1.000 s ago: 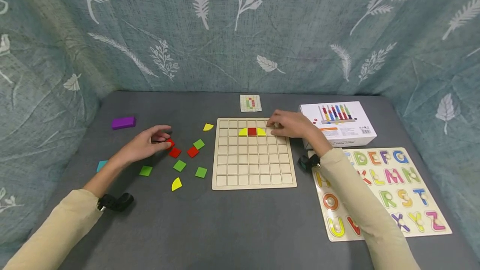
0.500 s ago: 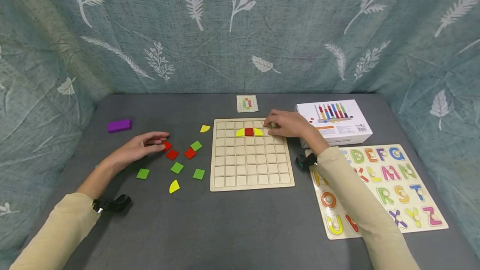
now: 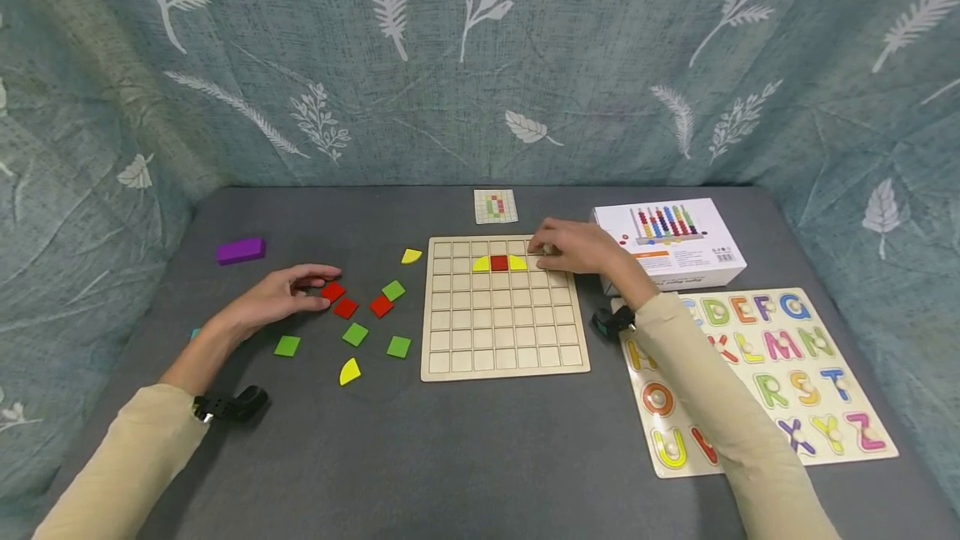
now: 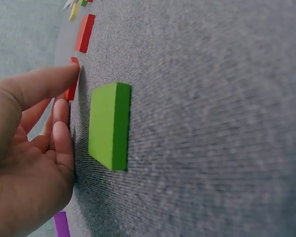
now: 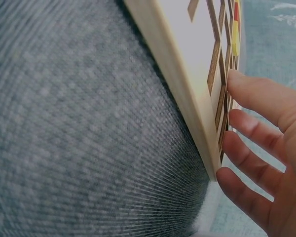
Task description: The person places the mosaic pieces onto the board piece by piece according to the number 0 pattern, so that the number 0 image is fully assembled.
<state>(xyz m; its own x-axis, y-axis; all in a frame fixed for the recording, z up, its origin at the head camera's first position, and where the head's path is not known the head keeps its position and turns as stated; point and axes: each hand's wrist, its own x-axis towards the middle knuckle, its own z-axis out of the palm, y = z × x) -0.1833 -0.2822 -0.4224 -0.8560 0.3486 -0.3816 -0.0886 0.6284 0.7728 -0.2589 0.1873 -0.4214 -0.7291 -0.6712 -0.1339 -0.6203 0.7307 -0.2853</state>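
Note:
My left hand (image 3: 281,297) is low over the table, its thumb tip at the edge of a red square tile (image 3: 333,292). The fingers stay spread apart from the thumb, loosely bent. In the left wrist view a green tile (image 4: 106,126) lies beside the palm. More red tiles (image 3: 346,308), green tiles (image 3: 355,334) and yellow quarter-circle pieces (image 3: 350,372) are scattered nearby. My right hand (image 3: 576,247) rests at the upper right corner of a wooden grid board (image 3: 505,362), fingers relaxed and holding nothing visible. On the board, a red tile (image 3: 498,263) sits between two yellow pieces (image 3: 517,263).
A small pattern card (image 3: 495,207) lies behind the board. To the right are a white abacus box (image 3: 678,252) and an alphabet puzzle board (image 3: 780,373), partly under my right forearm. A purple block (image 3: 241,251) stands at the back left.
The left hand's fingers have shifted slightly, and more of the red tile by its thumb shows. My right hand stays at the board's corner. The view has shifted a little.

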